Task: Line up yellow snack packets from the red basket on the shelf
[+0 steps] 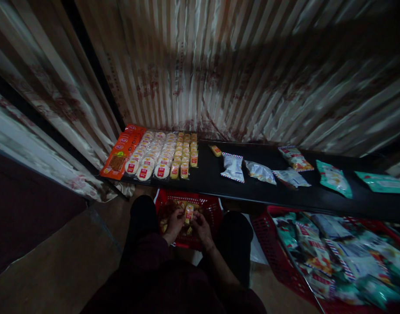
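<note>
Between my legs stands a red plastic basket (215, 213) with several small yellow-wrapped snack packs in its bottom. Over it, my left hand (175, 223) and my right hand (201, 227) pinch one small yellow snack pack (189, 213) from its two sides, its red label facing up. On the black shelf ahead, rows of matching yellow packs (184, 168) lie beside rows of round white wrapped crackers (144, 171). A large orange snack bag (120, 157) lies at the left end of these rows.
A single yellow pack (215, 151) lies apart on the black shelf (216, 185). Farther right are a silver bag (232, 167), a teal bag (333, 178) and several others. A second red basket (265, 235), full of bags, stands at right. Striped curtain (193, 78) hangs behind.
</note>
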### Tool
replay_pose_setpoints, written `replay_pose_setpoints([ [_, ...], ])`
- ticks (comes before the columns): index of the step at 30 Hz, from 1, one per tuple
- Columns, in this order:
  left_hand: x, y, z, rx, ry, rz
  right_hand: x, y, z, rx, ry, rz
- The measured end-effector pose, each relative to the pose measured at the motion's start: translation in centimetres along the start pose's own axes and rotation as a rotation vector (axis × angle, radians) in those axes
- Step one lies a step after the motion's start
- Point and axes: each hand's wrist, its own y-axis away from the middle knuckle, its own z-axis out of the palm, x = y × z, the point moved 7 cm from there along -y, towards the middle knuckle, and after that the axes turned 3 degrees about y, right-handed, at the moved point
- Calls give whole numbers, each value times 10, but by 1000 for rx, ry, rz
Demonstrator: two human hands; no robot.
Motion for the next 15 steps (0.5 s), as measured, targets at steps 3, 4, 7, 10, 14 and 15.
replay_pose_setpoints([
  [3,4,-2,1,20,-28,38,-8,0,0,6,12,-23],
  [4,6,-2,1,27,-32,53,-11,0,0,9,18,-29],
  [7,8,-4,2,35,-11,90,-18,2,1,11,39,-41],
  [10,10,-4,3,36,29,117,-24,3,2,3,40,-57],
  [14,17,-1,4,40,16,152,-29,1,1,-14,56,-86],
  [15,19,-1,4,39,7,161,-29,-1,0,-9,59,-87],
])
